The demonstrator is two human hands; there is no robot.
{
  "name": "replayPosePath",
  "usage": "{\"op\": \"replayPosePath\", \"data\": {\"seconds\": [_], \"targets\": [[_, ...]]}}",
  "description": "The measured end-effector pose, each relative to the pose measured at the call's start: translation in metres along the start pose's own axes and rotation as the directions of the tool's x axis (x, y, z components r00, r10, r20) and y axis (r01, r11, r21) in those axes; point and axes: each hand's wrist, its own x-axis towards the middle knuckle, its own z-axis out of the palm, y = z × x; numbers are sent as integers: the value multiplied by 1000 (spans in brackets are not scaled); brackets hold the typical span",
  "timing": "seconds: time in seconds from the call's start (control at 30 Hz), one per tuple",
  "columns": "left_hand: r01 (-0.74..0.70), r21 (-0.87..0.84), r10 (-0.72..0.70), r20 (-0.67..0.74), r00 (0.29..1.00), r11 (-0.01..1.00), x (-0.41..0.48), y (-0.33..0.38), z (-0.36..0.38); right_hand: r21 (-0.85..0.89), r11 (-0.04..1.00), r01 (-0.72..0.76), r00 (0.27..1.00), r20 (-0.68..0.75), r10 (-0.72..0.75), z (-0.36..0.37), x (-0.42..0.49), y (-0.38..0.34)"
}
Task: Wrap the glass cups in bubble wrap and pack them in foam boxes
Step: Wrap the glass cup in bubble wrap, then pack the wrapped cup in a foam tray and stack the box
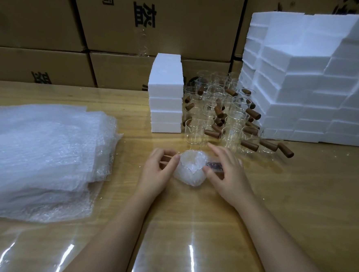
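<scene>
A glass cup bundled in cloudy, dimpled bubble wrap (189, 172) lies directly between the two hands on a glossy wooden table (296, 207), its long axis running left to right and its dark wooden handle (213, 165) pointing toward the right hand (227, 171). The right hand pinches the wrap over the handle with thumb and fingers, while the left hand (158, 168), fingers curled, appears to pinch the bundle's opposite edge at its thumb. Beyond the right hand stand clear, bare glass cups (218, 109) flanked by white, blocky foam boxes (166, 96); soft bubble wrap sheets (39, 153) are stacked left of the left hand.
</scene>
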Motion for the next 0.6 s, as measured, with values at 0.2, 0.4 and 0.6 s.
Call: {"op": "replayPosePath", "data": {"seconds": [0.2,0.4,0.6], "targets": [[-116,102,98,167,981,988,-5,1,-1,376,912,-165,954,-173,244,-1,2,9],[-198,247,99,364,926,949,0,-8,5,331,941,-69,932,-315,179,-14,15,4],[-105,154,48,335,941,982,5,-18,9,116,992,-40,890,-448,88,-94,92,1]]}}
